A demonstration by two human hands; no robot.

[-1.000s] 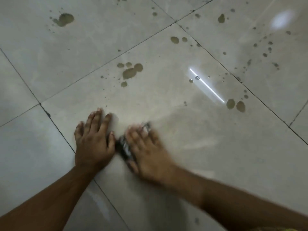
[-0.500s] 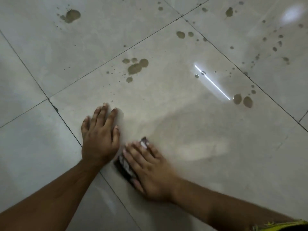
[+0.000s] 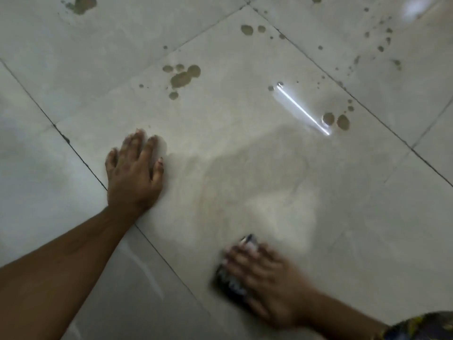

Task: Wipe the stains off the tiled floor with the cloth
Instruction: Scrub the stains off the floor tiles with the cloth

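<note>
My right hand [image 3: 267, 278] presses a dark patterned cloth [image 3: 228, 283] flat on the pale tiled floor [image 3: 245, 168], low and right of centre; hand and cloth are motion-blurred. My left hand [image 3: 134, 170] lies flat on the floor with its fingers spread, holding nothing. A cluster of brown stains [image 3: 182, 77] sits beyond the left hand. Two round stains [image 3: 335, 120] lie beside a bright light streak. A big stain [image 3: 82, 3] is at the top left, and several small spots [image 3: 382, 40] dot the top right tile.
Dark grout lines [image 3: 81, 155] cross the floor diagonally. A smeared, duller patch [image 3: 257, 192] spreads between my hands. A patterned piece of clothing [image 3: 424, 327] shows at the bottom right corner.
My right hand has slid the cloth away from my left hand, toward the right and nearer to me. The left hand stays planted on the floor.
</note>
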